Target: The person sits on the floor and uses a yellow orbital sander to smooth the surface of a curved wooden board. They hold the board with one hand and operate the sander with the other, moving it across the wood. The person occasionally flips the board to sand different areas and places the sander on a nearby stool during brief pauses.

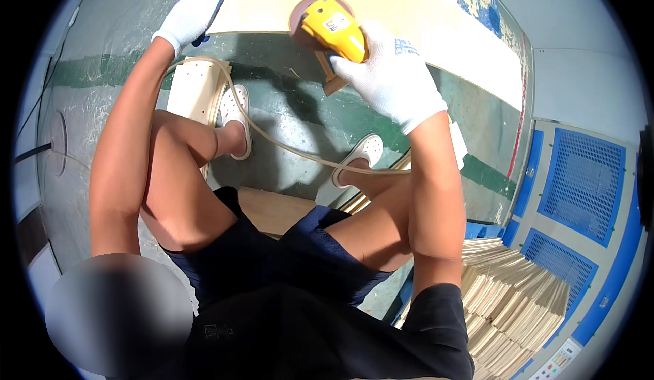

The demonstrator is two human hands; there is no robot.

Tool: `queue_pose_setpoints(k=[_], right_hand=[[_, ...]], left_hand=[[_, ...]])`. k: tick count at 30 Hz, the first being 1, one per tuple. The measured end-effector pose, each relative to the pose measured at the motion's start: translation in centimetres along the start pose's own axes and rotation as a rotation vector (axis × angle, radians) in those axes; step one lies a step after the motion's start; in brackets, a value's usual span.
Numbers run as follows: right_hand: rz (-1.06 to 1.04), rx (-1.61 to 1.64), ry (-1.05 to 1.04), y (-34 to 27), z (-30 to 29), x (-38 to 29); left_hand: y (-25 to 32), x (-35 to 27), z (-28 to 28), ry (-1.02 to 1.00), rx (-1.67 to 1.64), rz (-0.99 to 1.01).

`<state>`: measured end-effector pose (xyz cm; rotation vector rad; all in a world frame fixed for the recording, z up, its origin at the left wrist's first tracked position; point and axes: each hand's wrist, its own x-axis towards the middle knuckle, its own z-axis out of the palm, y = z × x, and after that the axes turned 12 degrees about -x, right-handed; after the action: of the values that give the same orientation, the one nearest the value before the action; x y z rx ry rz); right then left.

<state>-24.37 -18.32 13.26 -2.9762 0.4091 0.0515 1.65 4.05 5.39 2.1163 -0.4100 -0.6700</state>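
My right hand [396,71], in a white knit glove, is wrapped around a yellow handheld disc sander [338,27]. The sander's round pad [301,15] is over the front edge of a large pale plywood board [260,7], partly overhanging it. At the board's left end, my left hand [191,15] grips the edge, wearing a white glove with a blue coated palm. A translucent hose [286,147] loops across in front of my legs and passes behind my right forearm. Where it joins the sander is hidden.
Stacked wooden pieces [196,91] stand by my left foot, and a wooden support [332,81] shows under the board. Thin wooden slats [511,298] are piled at my right, beside a blue-and-grey cabinet with perforated panels [582,186]. A round stand base [59,142] is at the left.
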Motion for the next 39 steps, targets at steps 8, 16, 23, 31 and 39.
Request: queue_pose_setpoints(k=[8,16,23,31,39], right_hand=[[-0.046,0.117,-0.041,-3.1,1.4,1.4],[-0.004,0.308,0.064,-2.6,0.6,-0.4],[0.349,0.917,0.038,4.4,-0.1,-5.2],[0.431,1.570,0.366,7.3,2.8,-11.6],[0.560,1.358,0.449,6.3,8.1,-8.6]], left_hand=[[-2.9,1.2,0.8,0.026,0.009,0.328],[-2.5,0.9,0.1,-0.065,-0.091,0.228],[-0.4,-0.7,0.3,-0.124,-0.191,0.112],[-3.2,4.4,0.7,0.079,0.056,0.280],[-2.5,3.9,-0.2,0.394,0.202,0.394]])
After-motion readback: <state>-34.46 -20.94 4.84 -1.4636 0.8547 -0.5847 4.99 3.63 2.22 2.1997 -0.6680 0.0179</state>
